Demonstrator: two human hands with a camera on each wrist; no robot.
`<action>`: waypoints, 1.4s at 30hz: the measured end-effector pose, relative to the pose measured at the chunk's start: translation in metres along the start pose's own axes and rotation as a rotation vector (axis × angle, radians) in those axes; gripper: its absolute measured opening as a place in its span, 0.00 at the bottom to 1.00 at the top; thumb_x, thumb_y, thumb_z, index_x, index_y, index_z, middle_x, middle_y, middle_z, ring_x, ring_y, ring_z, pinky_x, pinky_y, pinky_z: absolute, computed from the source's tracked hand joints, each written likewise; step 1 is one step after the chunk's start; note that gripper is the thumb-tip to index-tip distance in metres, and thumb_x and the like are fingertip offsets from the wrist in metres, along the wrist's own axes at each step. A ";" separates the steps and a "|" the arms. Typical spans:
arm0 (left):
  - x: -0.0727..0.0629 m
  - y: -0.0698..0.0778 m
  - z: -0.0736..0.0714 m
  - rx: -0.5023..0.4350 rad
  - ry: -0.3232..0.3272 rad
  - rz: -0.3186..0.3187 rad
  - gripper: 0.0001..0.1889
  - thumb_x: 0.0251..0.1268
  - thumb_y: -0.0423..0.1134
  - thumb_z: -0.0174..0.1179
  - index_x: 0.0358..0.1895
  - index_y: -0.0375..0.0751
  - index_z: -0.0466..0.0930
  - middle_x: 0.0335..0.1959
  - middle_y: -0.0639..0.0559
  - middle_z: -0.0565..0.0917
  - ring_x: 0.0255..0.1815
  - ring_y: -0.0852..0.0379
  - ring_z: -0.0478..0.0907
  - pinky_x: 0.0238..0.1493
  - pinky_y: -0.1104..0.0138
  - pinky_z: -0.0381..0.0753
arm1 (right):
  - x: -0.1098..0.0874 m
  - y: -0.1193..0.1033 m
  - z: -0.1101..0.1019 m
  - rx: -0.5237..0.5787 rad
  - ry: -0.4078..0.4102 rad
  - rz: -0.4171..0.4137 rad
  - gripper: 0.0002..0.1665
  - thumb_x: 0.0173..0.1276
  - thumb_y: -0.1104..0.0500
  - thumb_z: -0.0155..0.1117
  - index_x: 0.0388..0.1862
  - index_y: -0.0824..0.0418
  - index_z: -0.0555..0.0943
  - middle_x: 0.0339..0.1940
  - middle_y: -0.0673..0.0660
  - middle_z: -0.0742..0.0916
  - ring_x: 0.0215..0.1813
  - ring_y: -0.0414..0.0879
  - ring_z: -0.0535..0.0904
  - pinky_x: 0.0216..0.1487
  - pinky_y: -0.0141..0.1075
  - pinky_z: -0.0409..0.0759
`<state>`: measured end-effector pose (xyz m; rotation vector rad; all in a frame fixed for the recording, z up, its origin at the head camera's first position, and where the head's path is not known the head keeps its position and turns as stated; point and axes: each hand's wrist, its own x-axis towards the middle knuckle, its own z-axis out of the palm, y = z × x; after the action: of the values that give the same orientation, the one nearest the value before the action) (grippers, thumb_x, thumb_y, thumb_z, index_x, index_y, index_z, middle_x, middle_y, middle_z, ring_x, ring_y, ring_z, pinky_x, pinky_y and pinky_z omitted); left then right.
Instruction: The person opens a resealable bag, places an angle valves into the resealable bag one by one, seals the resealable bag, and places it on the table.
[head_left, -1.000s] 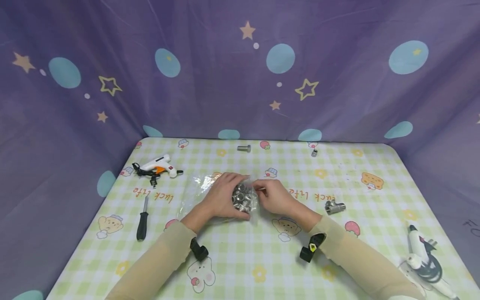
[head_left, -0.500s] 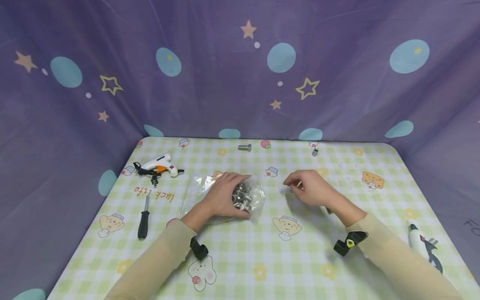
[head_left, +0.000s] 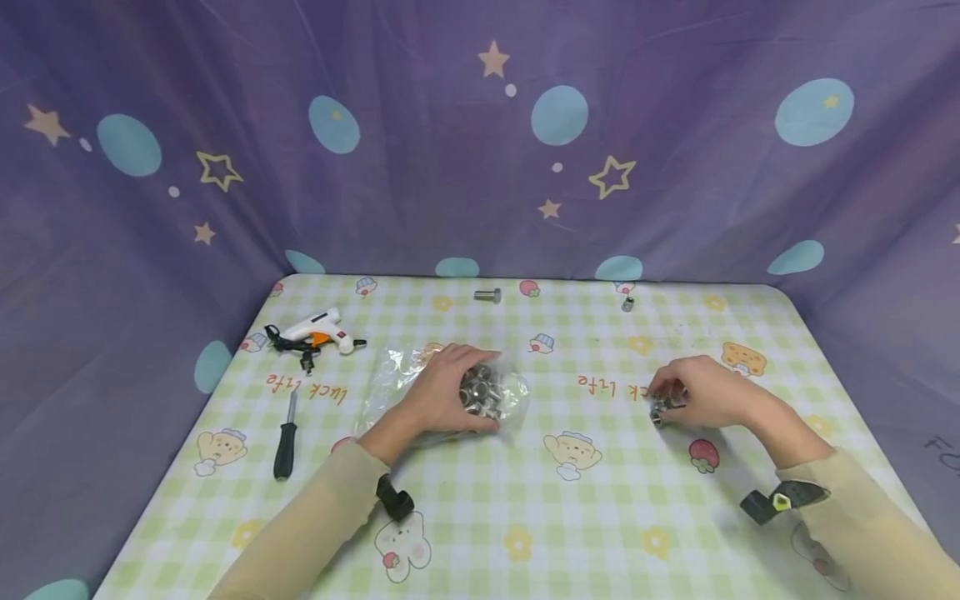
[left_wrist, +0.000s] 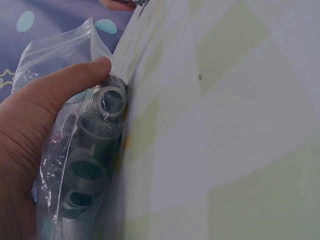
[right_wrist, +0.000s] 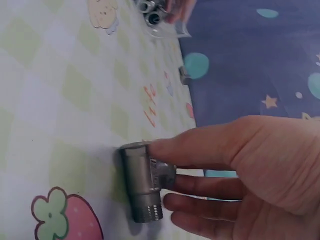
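Note:
My left hand (head_left: pixel 442 396) grips a clear zip bag (head_left: pixel 390 387) of several metal pipe fittings (head_left: pixel 482 393), which lies mid-table. Up close in the left wrist view, the thumb (left_wrist: pixel 75 82) presses the plastic over threaded, ring-shaped fittings (left_wrist: pixel 110 102). Toward the right side of the table, my right hand (head_left: pixel 705 392) pinches a metal tee fitting (head_left: pixel 660 410). Its thumb (right_wrist: pixel 195 147) lies on one end of the tee (right_wrist: pixel 140 175) in the right wrist view, with the fingers behind the side branch and the threaded end uncovered.
At the left are a white glue gun (head_left: pixel 318 329) with a black cord and a black-handled screwdriver (head_left: pixel 286 450). A bolt (head_left: pixel 487 295) and a small metal fitting (head_left: pixel 628 305) lie near the back edge. A purple curtain (head_left: pixel 450 167) hangs behind the table.
My right hand has left the bag and travelled right to the tee fitting, which it now pinches. The right forearm now covers the second glue gun. My left hand stays on the bag.

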<state>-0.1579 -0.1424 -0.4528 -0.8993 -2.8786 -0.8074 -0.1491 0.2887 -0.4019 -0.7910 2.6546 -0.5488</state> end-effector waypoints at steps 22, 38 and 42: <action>0.000 -0.002 0.001 0.003 -0.025 -0.027 0.57 0.37 0.67 0.84 0.77 0.57 0.73 0.67 0.55 0.82 0.68 0.51 0.76 0.76 0.50 0.75 | 0.003 0.010 0.011 -0.032 0.060 -0.117 0.19 0.57 0.68 0.80 0.46 0.54 0.88 0.34 0.44 0.83 0.33 0.34 0.72 0.33 0.31 0.74; 0.001 -0.001 0.001 0.012 -0.040 -0.043 0.57 0.37 0.67 0.84 0.78 0.59 0.72 0.68 0.56 0.81 0.68 0.52 0.76 0.75 0.51 0.75 | 0.046 -0.018 0.009 -0.043 0.222 -0.216 0.20 0.57 0.66 0.77 0.50 0.58 0.88 0.37 0.44 0.85 0.38 0.38 0.81 0.39 0.35 0.85; 0.001 -0.001 0.001 0.010 -0.039 -0.043 0.57 0.37 0.67 0.84 0.78 0.59 0.72 0.67 0.56 0.81 0.68 0.52 0.76 0.76 0.51 0.75 | 0.057 -0.029 0.010 -0.019 0.260 -0.246 0.21 0.56 0.66 0.78 0.50 0.58 0.88 0.37 0.46 0.87 0.38 0.37 0.82 0.39 0.35 0.86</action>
<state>-0.1590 -0.1425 -0.4540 -0.8652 -2.9427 -0.7868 -0.1770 0.2304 -0.4086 -1.1316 2.8165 -0.7337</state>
